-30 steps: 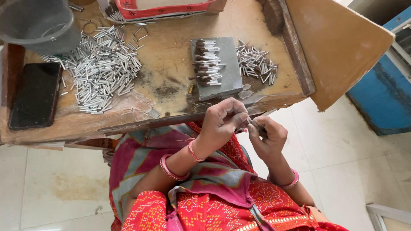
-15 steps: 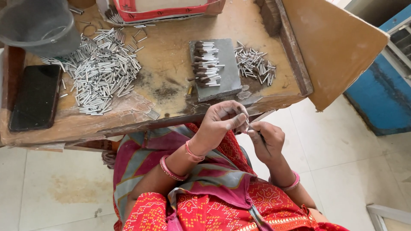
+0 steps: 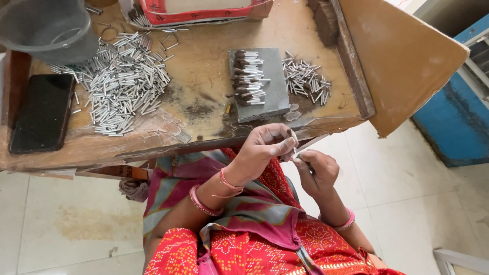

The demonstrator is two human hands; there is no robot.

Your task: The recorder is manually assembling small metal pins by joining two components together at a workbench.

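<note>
just below the counter (image 3: 153, 145) edge at frame centre, the left hand (image 3: 265, 147) and right hand (image 3: 317, 170) both pinch one small tube (image 3: 296, 150) between fingertips.

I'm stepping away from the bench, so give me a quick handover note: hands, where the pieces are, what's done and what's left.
Left hand and right hand meet over the lap, pinching one small tube between fingertips.
Finished pieces with dark tips lie in a row on the grey block.
A small pile of tubes sits right of the block; the large pile lies left, near the black phone.
Left: both piles appear unprocessed.
</note>
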